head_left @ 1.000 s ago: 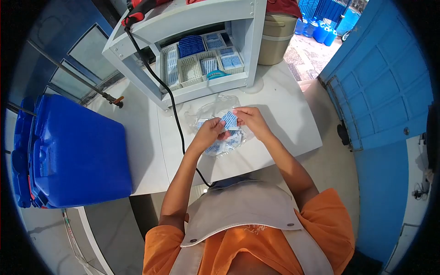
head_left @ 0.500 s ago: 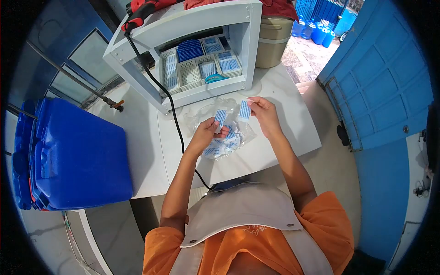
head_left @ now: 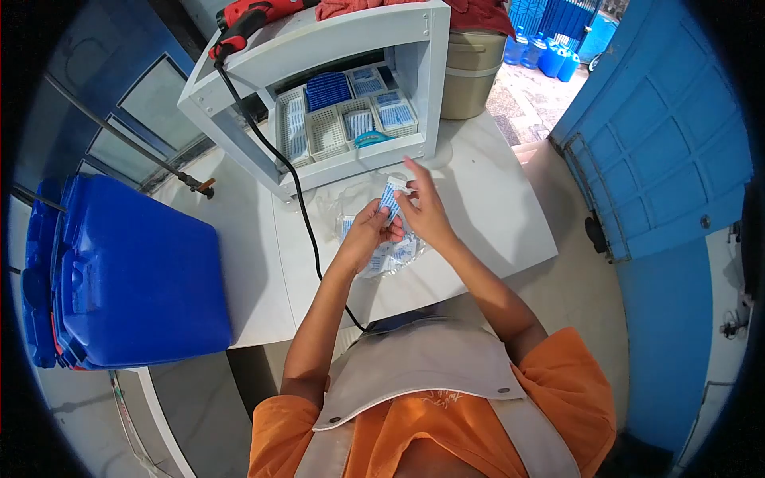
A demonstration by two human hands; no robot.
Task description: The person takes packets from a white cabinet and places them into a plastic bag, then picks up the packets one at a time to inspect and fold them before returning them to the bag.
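Small white sachets with blue print stand upright between my hands. My left hand pinches their lower part between thumb and fingers. At their right side is my right hand, its thumb and lower fingers closed about the edge while the index finger points up, slightly blurred. How many sachets are held cannot be made out. Beneath the hands a clear plastic bag lies on the table, with more of the same sachets in it, partly hidden by my hands.
A white shelf unit holds small baskets of sachets and a turquoise object. A red and black power tool lies on top; its black cable crosses the white table. A blue container stands left, a beige bucket behind.
My right hand has moved left and down, bringing its sachet against the one in my left hand. Its index finger has lifted. My left hand has hardly moved.
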